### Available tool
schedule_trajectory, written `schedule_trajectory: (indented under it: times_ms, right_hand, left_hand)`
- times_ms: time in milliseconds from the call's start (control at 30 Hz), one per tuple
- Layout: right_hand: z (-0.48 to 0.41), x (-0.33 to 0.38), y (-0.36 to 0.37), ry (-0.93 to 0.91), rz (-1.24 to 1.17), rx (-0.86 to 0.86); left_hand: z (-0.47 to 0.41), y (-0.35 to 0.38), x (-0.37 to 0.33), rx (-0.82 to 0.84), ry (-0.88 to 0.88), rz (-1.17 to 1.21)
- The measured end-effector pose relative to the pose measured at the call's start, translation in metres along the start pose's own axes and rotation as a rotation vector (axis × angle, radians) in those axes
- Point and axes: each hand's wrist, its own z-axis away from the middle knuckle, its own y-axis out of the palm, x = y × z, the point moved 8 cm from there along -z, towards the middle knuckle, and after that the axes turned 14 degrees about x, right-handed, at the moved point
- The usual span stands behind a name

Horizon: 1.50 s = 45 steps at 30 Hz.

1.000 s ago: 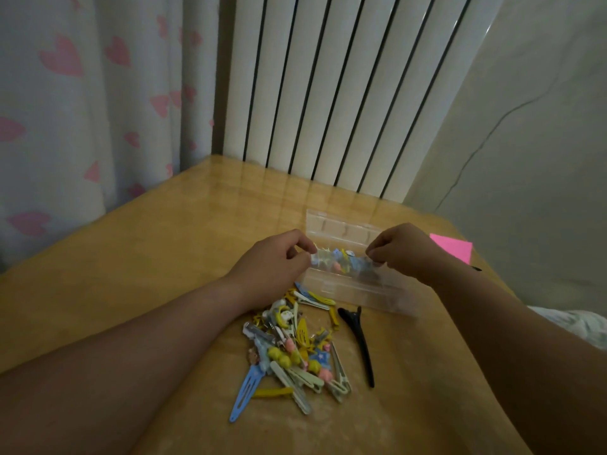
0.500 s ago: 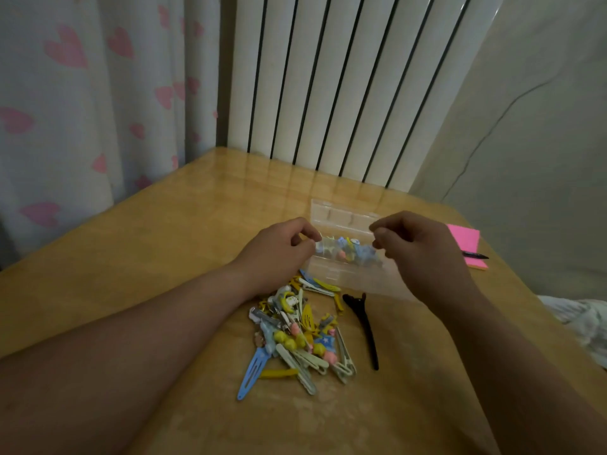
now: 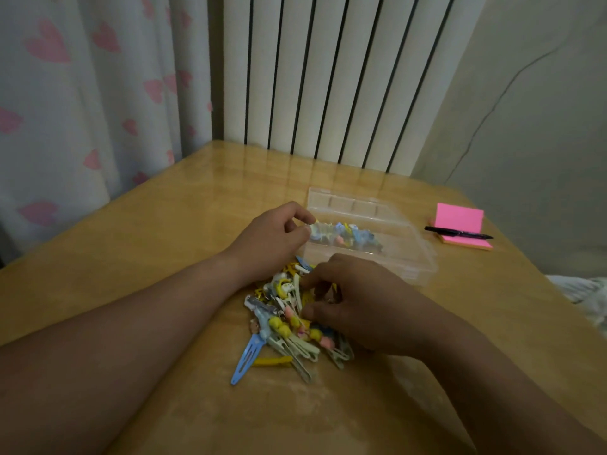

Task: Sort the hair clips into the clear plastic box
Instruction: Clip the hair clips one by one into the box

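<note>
Fingers (image 3: 300, 215) of our left hand (image 3: 269, 247) were curled, pinching the left end of a row of clips (image 3: 345, 236). Its long axis ran left to right within the open clear plastic box (image 3: 410, 257) on the table (image 3: 164, 257). Our right hand (image 3: 368, 313) lay on the pile of hair clips (image 3: 285, 326) just near of the box, fingers bent into it. We could not tell whether they gripped one. A blue clip (image 3: 246, 359) pointed near-left. Pink sticky notes (image 3: 460, 220) and a pen (image 3: 460, 233) lay right of the box.

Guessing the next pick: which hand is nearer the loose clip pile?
Right. The right hand is on the pile; the left hand is beyond it, pinching a clip row over the clear box.
</note>
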Motion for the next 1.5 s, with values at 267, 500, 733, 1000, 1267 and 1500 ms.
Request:
schedule_trajectory:
  times_ms: [267,500,733,1000,1267,1500]
  right_hand:
    - [-0.004,-0.007,0.001,0.062,-0.057,-0.024]
    - [-0.004,-0.008,-0.002,0.027,-0.118,-0.083]
    - [-0.002,-0.012,-0.009,-0.093,-0.366,-0.14]
    - [0.008,-0.018,-0.024,-0.125,-0.659,-0.228]
    - [0.007,-0.115,-0.109,0.168,-0.501,-0.623]
    - [-0.037,-0.167,-0.106,0.341,-0.332,-0.387]
  left_hand:
    - [0.0,0.0,0.001,0.0,0.016,0.016]
    - [0.0,0.0,0.002,-0.005,0.006,0.027]
    - [-0.001,0.001,0.004,-0.002,0.008,0.033]
    - [0.0,0.001,0.003,-0.012,0.015,0.037]
    - [-0.001,0.002,0.005,0.005,0.015,0.046]
    - [-0.001,0.002,0.006,0.006,0.015,0.054]
